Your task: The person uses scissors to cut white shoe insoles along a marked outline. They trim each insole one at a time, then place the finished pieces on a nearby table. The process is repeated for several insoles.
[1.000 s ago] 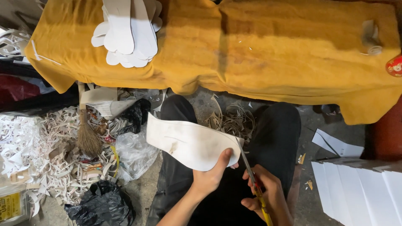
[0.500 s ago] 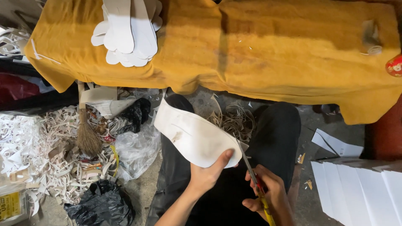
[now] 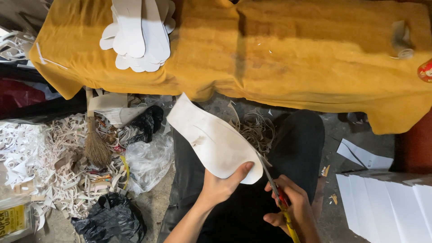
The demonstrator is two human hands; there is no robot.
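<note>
Down left, a yellow-labelled package (image 3: 12, 219) lies well apart from the left hand (image 3: 219, 186).

One white cut-out sheet (image 3: 211, 139); one pair of scissors (image 3: 275, 189); one small broom (image 3: 95, 146); two hands.

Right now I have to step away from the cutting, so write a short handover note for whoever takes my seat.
Left hand: holds the white sole-shaped sheet by its near end, thumb on top, over the lap.
Right hand: closed on the scissors, blades at the sheet's lower right edge.
Done: a stack of white cut soles lies on the yellow cloth; trimmings pile on the floor at left.
Left: the cut along this sheet's edge is unfinished; a stack of white uncut sheets waits at right.
</note>
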